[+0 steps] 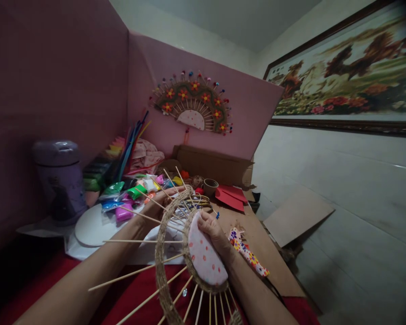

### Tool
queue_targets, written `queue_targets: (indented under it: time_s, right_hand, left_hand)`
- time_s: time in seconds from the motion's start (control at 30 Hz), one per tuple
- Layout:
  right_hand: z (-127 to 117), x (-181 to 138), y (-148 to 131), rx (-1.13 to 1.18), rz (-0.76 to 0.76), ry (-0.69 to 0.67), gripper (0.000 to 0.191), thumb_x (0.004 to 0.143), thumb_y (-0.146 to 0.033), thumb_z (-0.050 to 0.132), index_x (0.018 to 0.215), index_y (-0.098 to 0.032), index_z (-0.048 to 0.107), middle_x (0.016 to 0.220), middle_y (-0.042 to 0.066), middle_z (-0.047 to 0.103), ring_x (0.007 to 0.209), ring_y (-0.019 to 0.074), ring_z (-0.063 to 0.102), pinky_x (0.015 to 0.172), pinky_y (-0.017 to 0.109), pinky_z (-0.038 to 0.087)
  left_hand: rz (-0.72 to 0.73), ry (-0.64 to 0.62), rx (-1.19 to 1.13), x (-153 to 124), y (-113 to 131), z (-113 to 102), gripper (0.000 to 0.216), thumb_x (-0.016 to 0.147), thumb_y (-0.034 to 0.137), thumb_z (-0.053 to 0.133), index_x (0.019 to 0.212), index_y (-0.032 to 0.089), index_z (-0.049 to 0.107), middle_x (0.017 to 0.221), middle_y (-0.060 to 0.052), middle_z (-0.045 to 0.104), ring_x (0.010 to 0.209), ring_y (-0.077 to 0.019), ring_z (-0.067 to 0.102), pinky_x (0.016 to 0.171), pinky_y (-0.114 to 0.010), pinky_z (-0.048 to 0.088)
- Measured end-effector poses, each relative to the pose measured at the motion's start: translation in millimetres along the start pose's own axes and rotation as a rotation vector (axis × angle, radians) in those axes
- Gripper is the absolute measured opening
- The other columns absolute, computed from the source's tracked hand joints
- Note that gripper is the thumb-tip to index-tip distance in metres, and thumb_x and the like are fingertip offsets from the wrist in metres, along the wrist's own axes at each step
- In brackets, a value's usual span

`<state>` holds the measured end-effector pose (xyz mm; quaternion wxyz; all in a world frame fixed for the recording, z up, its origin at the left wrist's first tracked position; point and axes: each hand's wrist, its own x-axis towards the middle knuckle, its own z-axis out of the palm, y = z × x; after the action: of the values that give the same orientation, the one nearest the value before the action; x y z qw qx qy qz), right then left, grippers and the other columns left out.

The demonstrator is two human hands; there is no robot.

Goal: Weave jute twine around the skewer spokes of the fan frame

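Note:
I hold a half-made fan craft (176, 253) upright in front of me: a pink spotted half-disc (205, 257), thin wooden skewers (142, 271) radiating from it, and a jute rope arc (160, 266) across the sticks. My right hand (212, 229) grips the top edge of the pink half-disc, fingers closed. Behind the sticks, my left hand (157, 204) closes its fingers around the upper end of the rope arc.
A finished fan with red flowers (192, 104) hangs on the pink board. Clay packets (131, 192), a purple flask (60, 178), a white disc (91, 225), red paper (230, 197), a small cup (210, 186), a cardboard box (213, 164) and a spotted strip (248, 253) lie around.

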<state>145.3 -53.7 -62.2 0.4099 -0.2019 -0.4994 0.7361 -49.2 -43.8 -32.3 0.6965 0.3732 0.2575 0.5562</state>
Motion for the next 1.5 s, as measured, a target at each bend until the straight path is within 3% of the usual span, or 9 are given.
queue_targets:
  time_s: [0.17, 0.37, 0.57, 0.7, 0.83, 1.23, 1.37, 1.5]
  right_hand:
    - [0.0, 0.9, -0.3, 0.011, 0.012, -0.020, 0.035, 0.066, -0.040, 0.077, 0.075, -0.016, 0.054, 0.059, -0.004, 0.056, 0.047, 0.0055, 0.050, 0.046, 0.015, 0.037]
    - [-1.2, 0.6, 1.4, -0.009, 0.000, -0.005, 0.034, 0.067, -0.040, 0.076, 0.076, -0.015, 0.054, 0.061, -0.003, 0.057, 0.048, 0.0059, 0.051, 0.048, 0.016, 0.039]
    - [-0.8, -0.7, 1.9, 0.017, 0.015, -0.023, 0.032, 0.069, -0.039, 0.075, 0.077, -0.015, 0.054, 0.062, -0.003, 0.056, 0.050, 0.0060, 0.051, 0.050, 0.016, 0.039]
    - [0.9, -1.4, 1.7, 0.007, 0.041, -0.045, 0.032, 0.068, -0.037, 0.076, 0.077, -0.015, 0.055, 0.063, -0.003, 0.056, 0.051, 0.0058, 0.052, 0.050, 0.015, 0.039]
    - [0.8, -1.7, 3.6, -0.002, 0.062, -0.069, 0.033, 0.069, -0.039, 0.075, 0.078, -0.015, 0.054, 0.063, -0.002, 0.057, 0.051, 0.0064, 0.052, 0.050, 0.016, 0.040]
    - [-2.6, 0.3, 8.2, -0.028, 0.081, -0.112, 0.033, 0.069, -0.039, 0.075, 0.079, -0.017, 0.053, 0.061, -0.004, 0.056, 0.047, 0.0065, 0.050, 0.050, 0.018, 0.039]
    - [-3.7, 1.1, 9.3, -0.037, 0.086, -0.105, 0.033, 0.069, -0.040, 0.075, 0.079, -0.017, 0.054, 0.062, -0.003, 0.056, 0.048, 0.0066, 0.049, 0.050, 0.018, 0.038]
    - [-3.1, 0.4, 8.7, -0.037, 0.083, -0.105, 0.034, 0.068, -0.040, 0.075, 0.078, -0.017, 0.053, 0.060, -0.004, 0.054, 0.047, 0.0062, 0.048, 0.050, 0.018, 0.036]
  left_hand:
    - [-0.011, 0.013, 0.011, 5.3, -5.0, -11.5, 0.035, 0.079, 0.028, 0.058, 0.111, 0.015, 0.064, 0.039, 0.006, 0.044, 0.028, -0.0047, 0.034, 0.031, -0.016, 0.024]
    - [-0.033, 0.062, 0.055, -0.4, 0.5, 4.3, 0.032, 0.077, 0.034, 0.062, 0.099, 0.011, 0.067, 0.039, 0.004, 0.046, 0.028, -0.0057, 0.037, 0.030, -0.017, 0.022]
    - [0.052, 0.090, 0.019, 0.9, 0.8, 4.3, 0.027, 0.074, 0.025, 0.064, 0.098, 0.012, 0.066, 0.045, 0.005, 0.048, 0.029, -0.0030, 0.033, 0.030, -0.016, 0.021]
    - [0.044, 0.063, 0.008, 3.9, -0.3, 1.0, 0.013, 0.073, 0.020, 0.066, 0.082, 0.011, 0.065, 0.045, 0.005, 0.049, 0.029, -0.0009, 0.028, 0.028, -0.015, 0.017]
    - [-0.014, 0.015, -0.066, 4.8, -1.5, -1.2, 0.008, 0.071, 0.017, 0.067, 0.071, 0.011, 0.062, 0.039, 0.007, 0.038, 0.028, -0.0007, 0.023, 0.028, -0.014, 0.018]
    - [-0.110, 0.023, -0.180, 8.7, -3.7, -10.8, 0.013, 0.075, 0.013, 0.062, 0.065, 0.013, 0.053, 0.041, 0.010, 0.031, 0.027, -0.0007, 0.025, 0.029, -0.011, 0.025]
    - [-0.073, 0.021, -0.186, 7.6, -2.3, -8.5, 0.004, 0.074, 0.007, 0.059, 0.075, 0.011, 0.059, 0.044, 0.008, 0.038, 0.027, 0.0003, 0.024, 0.027, -0.010, 0.023]
    - [-0.061, 0.022, -0.211, 3.7, 0.9, -1.8, 0.008, 0.072, 0.004, 0.056, 0.078, 0.010, 0.059, 0.044, 0.008, 0.040, 0.026, 0.0008, 0.024, 0.026, -0.009, 0.022]
